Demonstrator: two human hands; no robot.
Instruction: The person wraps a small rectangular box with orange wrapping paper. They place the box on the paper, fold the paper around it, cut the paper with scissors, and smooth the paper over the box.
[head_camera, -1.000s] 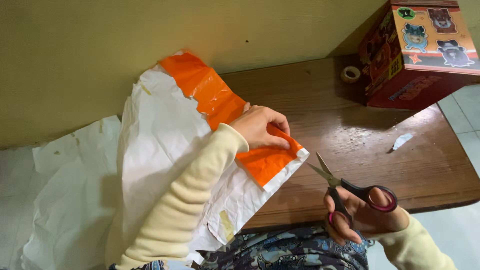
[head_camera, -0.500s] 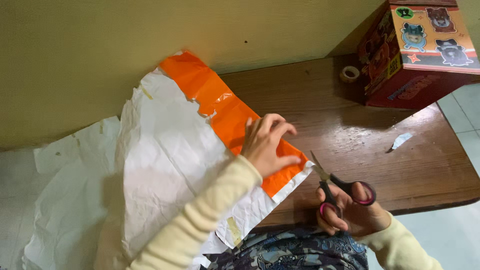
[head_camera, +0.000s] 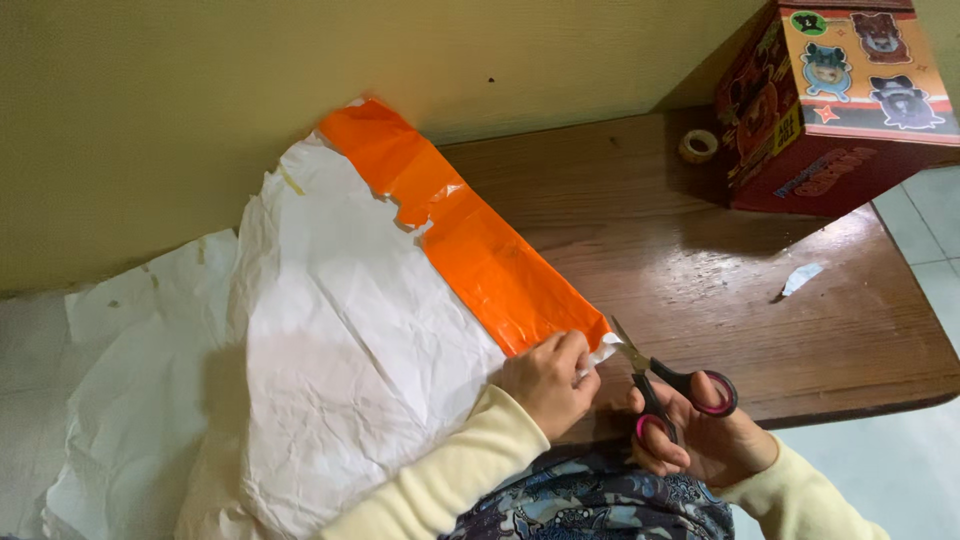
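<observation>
A large crumpled white paper sheet with a glossy orange strip along its right edge lies over the left part of a wooden table. My left hand pinches the sheet's near right corner, just below the end of the orange strip. My right hand holds black scissors with pink-lined handles; their blades are parted and the tips touch the paper's corner beside my left fingers.
A red cardboard box with cartoon stickers stands at the table's back right, a small roll of tape beside it. A white paper scrap lies on the wood. More white paper spreads at left. A yellow wall is behind.
My left hand slid from the middle of the orange strip down to the sheet's near corner. The scissors moved left and up until the blade tips reached that corner.
</observation>
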